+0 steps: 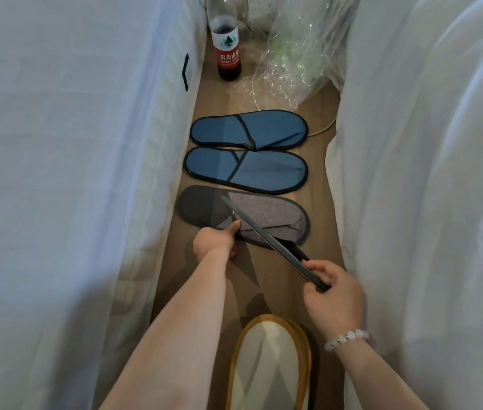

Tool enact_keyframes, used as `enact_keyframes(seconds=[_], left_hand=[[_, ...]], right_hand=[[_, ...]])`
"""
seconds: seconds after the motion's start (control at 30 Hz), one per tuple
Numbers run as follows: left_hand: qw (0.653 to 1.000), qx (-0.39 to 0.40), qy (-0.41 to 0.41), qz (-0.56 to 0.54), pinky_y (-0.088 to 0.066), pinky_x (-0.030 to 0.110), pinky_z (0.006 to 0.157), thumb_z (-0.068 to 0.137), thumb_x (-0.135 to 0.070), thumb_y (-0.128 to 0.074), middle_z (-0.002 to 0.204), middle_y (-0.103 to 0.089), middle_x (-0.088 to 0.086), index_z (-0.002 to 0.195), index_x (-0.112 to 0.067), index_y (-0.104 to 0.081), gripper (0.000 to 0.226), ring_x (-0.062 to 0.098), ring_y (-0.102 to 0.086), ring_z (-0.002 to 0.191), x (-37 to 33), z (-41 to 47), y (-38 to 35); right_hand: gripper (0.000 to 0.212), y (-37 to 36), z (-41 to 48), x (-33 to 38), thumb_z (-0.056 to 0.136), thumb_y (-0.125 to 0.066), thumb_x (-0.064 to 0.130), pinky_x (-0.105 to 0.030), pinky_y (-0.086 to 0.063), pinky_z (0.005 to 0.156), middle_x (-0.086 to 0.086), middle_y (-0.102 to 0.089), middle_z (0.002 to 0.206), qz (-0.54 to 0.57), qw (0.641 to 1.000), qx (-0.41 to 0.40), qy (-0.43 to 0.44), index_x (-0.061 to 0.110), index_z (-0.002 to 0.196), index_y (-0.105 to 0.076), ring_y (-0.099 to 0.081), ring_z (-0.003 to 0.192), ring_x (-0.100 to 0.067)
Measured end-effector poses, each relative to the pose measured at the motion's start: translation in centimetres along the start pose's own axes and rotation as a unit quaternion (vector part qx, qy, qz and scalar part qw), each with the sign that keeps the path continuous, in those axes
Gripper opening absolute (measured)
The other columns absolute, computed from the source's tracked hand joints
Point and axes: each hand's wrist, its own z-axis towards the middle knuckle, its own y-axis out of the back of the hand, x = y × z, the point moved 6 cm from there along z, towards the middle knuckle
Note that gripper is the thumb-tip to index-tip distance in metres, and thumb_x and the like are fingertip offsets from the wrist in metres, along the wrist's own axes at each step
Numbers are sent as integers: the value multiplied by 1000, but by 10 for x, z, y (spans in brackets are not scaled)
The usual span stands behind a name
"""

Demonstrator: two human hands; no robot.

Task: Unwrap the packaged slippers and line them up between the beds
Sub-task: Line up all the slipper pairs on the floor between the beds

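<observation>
Two blue slippers [249,130] [246,171] lie side by side on the wooden floor between the beds, toes to the right. Below them lies a grey slipper [264,208]. My left hand [216,241] grips its near edge at the strap. My right hand [335,291] holds a second grey slipper [267,235] on edge, tilted over the flat one. A pair of white slippers with yellow trim [270,365] lies stacked at the bottom, close to me.
White bed covers [57,173] [426,173] wall in the narrow floor strip on both sides. A bottle with a red label [228,51] stands at the far end beside crumpled clear plastic wrap [290,60]. A white cable [323,128] runs by the right bed.
</observation>
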Motion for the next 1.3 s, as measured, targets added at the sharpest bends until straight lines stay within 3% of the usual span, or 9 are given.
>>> enact_keyframes(seconds=[0.17, 0.23, 0.33, 0.53, 0.67, 0.8, 0.97, 1.1, 1.3], left_hand=[[993, 15, -25, -111, -45, 26, 54, 93, -64, -21, 87, -68, 7, 105, -9, -63, 70, 19, -62, 64, -17, -17, 33], [988, 38, -17, -149, -49, 27, 57, 88, -66, -36, 102, -64, 7, 114, -15, -53, 60, 20, -64, 72, -16, -25, 44], [988, 31, -2, -153, -49, 22, 48, 88, -36, -62, 100, -60, 8, 137, -9, -38, 61, 15, -62, 67, 7, -39, 56], [969, -4, 115, -220, -49, 24, 52, 90, -11, -61, 112, -58, 20, 136, 2, -37, 54, 18, -58, 63, 78, -39, 68], [964, 6, 112, -241, -51, 26, 58, 88, -11, -63, 107, -59, 17, 141, -5, -33, 61, 19, -60, 68, 91, -28, 61], [970, -5, 90, -225, -51, 28, 58, 87, -13, -65, 98, -61, 13, 131, -2, -46, 49, 22, -60, 68, 88, -12, 60], [949, -18, 116, -293, -51, 35, 80, 84, -7, -68, 131, -51, 21, 129, 1, -45, 51, 37, -57, 112, 91, -8, 56], [978, -30, 71, -195, -50, 30, 72, 82, -21, -72, 109, -66, 17, 97, -1, -58, 29, 25, -66, 85, 87, -8, 58], [996, -79, 17, 38, -57, 36, 81, 76, -51, -70, 68, -67, 5, 63, -11, -53, 46, 24, -70, 75, 85, 2, 69]], right_hand=[[31, -11, 3, 4, 80, -66, 2, -33, -52, 89, 3, -68, 99, -59, 997, 15, 41, 25, 101, -67, -61, 89, -11], [33, -24, 4, 11, 77, -67, 5, -38, -46, 100, 6, -69, 101, -117, 987, 26, 106, 25, 104, -68, -63, 97, -14], [34, -44, 1, 22, 79, -66, 7, -26, -27, 104, 7, -67, 110, -185, 966, 26, 178, 25, 107, -69, -57, 111, -14], [38, -68, -5, 18, 85, -64, 24, -22, -35, 104, 6, -54, 126, -270, 922, 152, 231, 24, 122, -57, -43, 124, -10], [72, -57, 1, 10, 72, -75, 44, -25, -38, 102, 3, -38, 133, -250, 945, 130, 164, 24, 132, -41, -39, 126, -14], [94, -48, 4, -4, 67, -77, 52, -33, -40, 101, -8, -32, 140, -259, 961, 85, 49, 20, 141, -28, -38, 129, -24], [73, -52, 18, -21, 86, -62, 34, -37, -39, 101, -16, -36, 142, -182, 964, 173, -88, 16, 147, -27, -43, 126, -34], [73, -57, 23, -21, 88, -58, 25, -38, -34, 107, -14, -22, 151, -160, 968, 173, -90, 18, 150, -21, -35, 133, -34], [72, -62, 27, -22, 88, -56, 22, -40, -33, 111, -9, -11, 155, -179, 967, 168, -68, 17, 150, -20, -26, 138, -32]])
